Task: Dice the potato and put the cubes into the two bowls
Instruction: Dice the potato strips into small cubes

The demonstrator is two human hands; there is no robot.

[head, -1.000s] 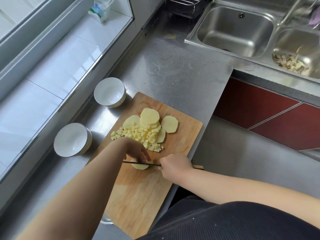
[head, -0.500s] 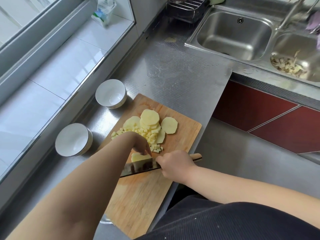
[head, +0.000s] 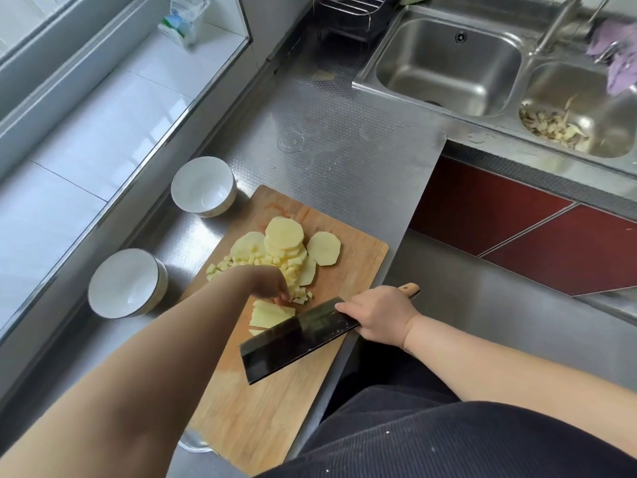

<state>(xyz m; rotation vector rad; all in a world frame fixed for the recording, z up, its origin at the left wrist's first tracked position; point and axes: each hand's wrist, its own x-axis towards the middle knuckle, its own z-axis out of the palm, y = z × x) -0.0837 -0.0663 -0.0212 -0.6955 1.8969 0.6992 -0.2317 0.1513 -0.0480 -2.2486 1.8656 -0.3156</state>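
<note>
A wooden cutting board [head: 275, 401] lies on the steel counter. On its far part sit stacked potato slices [head: 284, 234], one loose slice [head: 324, 248] and a pile of small cubes [head: 262, 262]. My left hand [head: 267, 282] touches with its fingertips a slice cut into strips [head: 270, 313]. My right hand [head: 381, 313] grips the wooden handle of a dark cleaver [head: 296, 336], whose blade is tilted flat side up just right of the strips. Two white bowls, far [head: 203, 186] and near [head: 125, 282], stand left of the board, with nothing in them.
A double steel sink [head: 448, 63] is at the back right, its right basin holding potato peelings [head: 555, 127]. A wire rack [head: 348, 12] stands behind the counter. The counter edge drops off just right of the board toward red cabinet fronts [head: 517, 229].
The cleaver has gone from edge-down on the slice to lifted and tilted, its flat side now showing. The slice under my left hand now lies in separated strips.
</note>
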